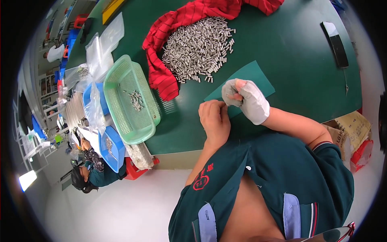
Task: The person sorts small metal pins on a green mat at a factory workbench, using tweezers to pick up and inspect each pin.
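My left hand (pixel 215 122), bare, is curled near the front edge of the green table. Its fingertips are turned down and partly hidden. Right beside it, my right hand (pixel 248 100) wears a whitish glove, grey at the fingers, with the thumb tip bare. Its fingers are bent closed, and whatever either hand grips does not show. Under and behind both hands lies a green sheet (pixel 254 75). Beyond it is a big heap of short silver metal pins (pixel 197 48), bordered on the left and far sides by a red cloth with dark stripes (pixel 158 76).
Left of the hands, a green plastic basket (pixel 120 109) holds some pins. Blue bins (pixel 114 147) and clear plastic bags (pixel 98 56) stand farther left, where a co-worker (pixel 96 169) sits. A black-and-silver tool (pixel 336 44) lies at the far right. Cardboard boxes (pixel 350 129) stand beyond the right edge.
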{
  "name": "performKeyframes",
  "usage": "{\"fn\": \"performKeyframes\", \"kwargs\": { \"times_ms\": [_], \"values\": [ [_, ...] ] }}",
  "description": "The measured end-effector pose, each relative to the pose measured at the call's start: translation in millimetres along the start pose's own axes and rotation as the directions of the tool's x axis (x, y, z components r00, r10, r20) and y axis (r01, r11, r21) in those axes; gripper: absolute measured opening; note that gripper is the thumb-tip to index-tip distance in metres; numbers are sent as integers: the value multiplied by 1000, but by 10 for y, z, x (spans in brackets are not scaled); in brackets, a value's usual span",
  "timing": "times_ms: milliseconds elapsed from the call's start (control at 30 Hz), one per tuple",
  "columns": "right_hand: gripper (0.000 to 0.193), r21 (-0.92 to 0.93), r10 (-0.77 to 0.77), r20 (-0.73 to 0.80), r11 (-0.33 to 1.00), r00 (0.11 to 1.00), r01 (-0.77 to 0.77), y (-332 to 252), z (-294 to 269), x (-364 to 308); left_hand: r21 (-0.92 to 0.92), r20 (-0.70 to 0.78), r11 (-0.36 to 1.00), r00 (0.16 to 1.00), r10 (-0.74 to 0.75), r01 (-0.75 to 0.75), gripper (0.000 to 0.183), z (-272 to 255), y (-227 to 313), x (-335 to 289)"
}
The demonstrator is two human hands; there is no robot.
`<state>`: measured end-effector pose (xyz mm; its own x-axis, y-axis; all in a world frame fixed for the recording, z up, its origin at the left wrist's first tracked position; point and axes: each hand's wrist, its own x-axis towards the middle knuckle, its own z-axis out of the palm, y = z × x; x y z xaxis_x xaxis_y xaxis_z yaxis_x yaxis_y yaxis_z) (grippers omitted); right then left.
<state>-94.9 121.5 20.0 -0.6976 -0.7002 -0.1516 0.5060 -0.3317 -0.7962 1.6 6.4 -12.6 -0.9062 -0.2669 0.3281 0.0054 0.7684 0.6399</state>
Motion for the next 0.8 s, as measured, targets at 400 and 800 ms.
{"fn": "performKeyframes", "kwargs": {
  "times_ms": [400, 800],
  "values": [
    [24, -203, 162, 83, 969, 983, -142, -167, 101, -111, -726, 52, 649, 959, -278, 227, 4, -445, 50, 43],
    [16, -332, 211, 126, 930, 969, -159, -138, 112, -121, -696, 19, 705, 984, -176, 139, 7, -464, 95, 93]
  ]
}}
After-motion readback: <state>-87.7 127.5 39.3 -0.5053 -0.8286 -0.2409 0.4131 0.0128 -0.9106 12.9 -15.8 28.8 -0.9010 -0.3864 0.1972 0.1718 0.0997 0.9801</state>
